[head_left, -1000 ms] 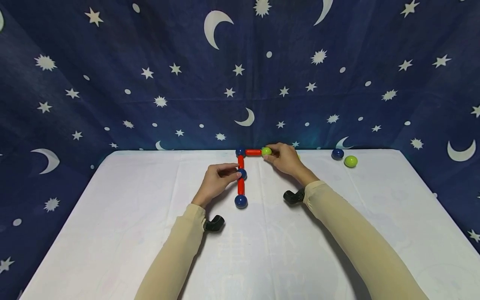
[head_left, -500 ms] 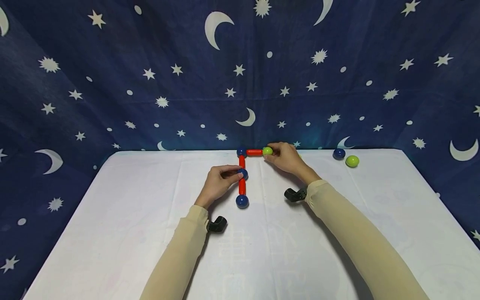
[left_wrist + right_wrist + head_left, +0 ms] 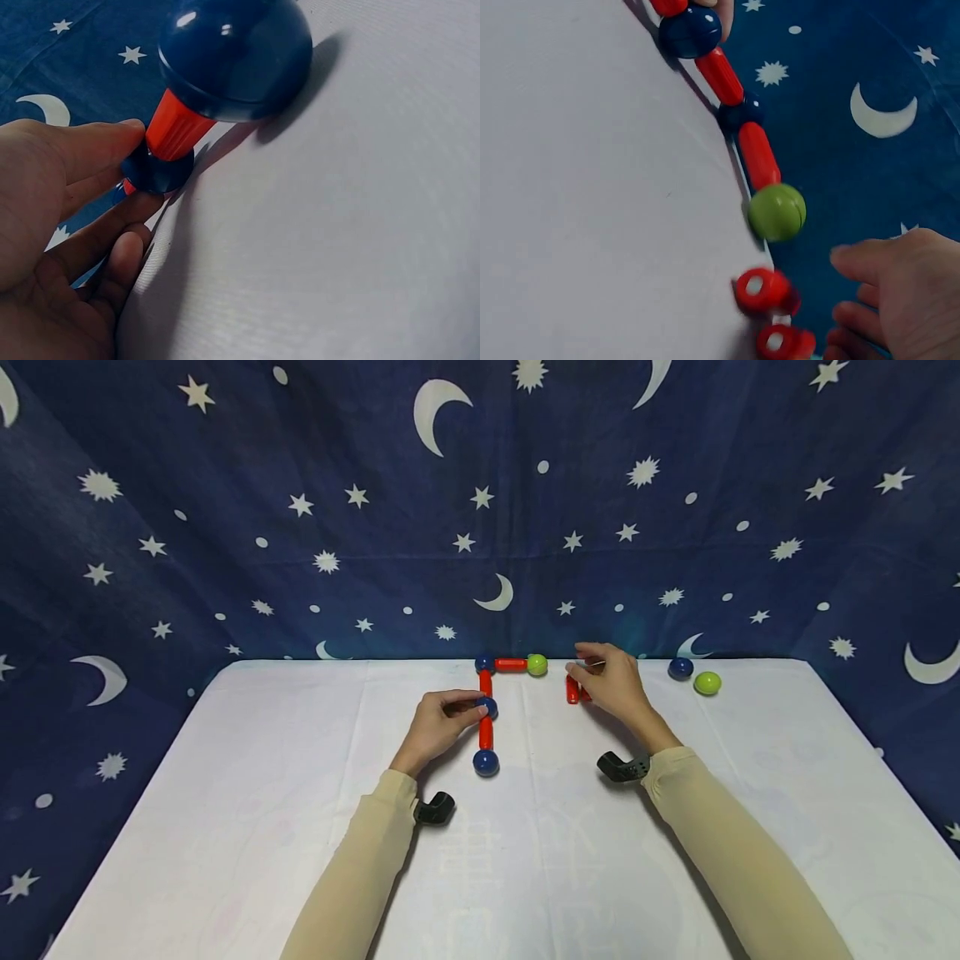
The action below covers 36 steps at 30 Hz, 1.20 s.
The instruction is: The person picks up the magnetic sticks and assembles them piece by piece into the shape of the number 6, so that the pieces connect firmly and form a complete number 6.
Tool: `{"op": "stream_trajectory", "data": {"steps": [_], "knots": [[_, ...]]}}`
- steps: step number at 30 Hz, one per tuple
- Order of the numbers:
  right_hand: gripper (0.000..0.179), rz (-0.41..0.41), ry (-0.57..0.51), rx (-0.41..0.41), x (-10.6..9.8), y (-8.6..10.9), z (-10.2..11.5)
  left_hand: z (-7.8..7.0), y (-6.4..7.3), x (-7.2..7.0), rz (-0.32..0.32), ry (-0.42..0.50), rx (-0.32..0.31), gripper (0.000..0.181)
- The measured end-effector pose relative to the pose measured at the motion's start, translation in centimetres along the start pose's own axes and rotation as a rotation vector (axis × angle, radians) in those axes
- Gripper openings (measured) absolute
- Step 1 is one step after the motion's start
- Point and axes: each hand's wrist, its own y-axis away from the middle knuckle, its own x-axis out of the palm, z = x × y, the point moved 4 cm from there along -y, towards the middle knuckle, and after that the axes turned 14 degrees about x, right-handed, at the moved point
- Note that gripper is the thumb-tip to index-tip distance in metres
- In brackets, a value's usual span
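Observation:
Red rods and balls form an L-shaped chain on the white table. My left hand [image 3: 438, 727] pinches the chain's middle blue ball [image 3: 159, 174] between thumb and fingers. A larger-looking blue ball [image 3: 486, 763] ends the near side, joined by a red rod [image 3: 177, 129]. At the far corner sits another blue ball [image 3: 485, 664], from which a red rod [image 3: 512, 665] runs right to a green ball [image 3: 778, 213]. My right hand [image 3: 617, 683] holds nothing, fingers loosely bent. It hovers by two loose red rods [image 3: 572, 689], whose pale end discs show in the right wrist view, and partly covers them.
Toward the table's back right lie a loose blue ball [image 3: 681, 669] and a loose green ball [image 3: 707, 683]. A dark blue cloth [image 3: 360, 527] with moons and stars hangs behind the table's back edge. Each wrist carries a black camera mount [image 3: 435, 808].
My right hand has let go of the chain's green ball and moved right, uncovering the loose red rods. The left hand keeps its hold on the middle blue ball.

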Motion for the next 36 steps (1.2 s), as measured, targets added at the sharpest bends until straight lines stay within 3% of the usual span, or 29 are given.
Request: {"op": "stream_trajectory", "data": {"steps": [10,21,36], "knots": [[0.036,-0.164,-0.069,0.038,-1.0,2.0,-2.6,0.0,0.1,0.0,0.003,-0.003,-0.008,0.030],[0.035,-0.220,-0.058,0.075,-1.3,2.6,-4.4,-0.1,0.1,0.0,0.013,-0.008,-0.015,0.029],[0.034,-0.266,0.018,0.118,-1.2,3.1,-4.6,0.2,0.0,-0.1,0.017,-0.001,-0.006,0.030]]}}
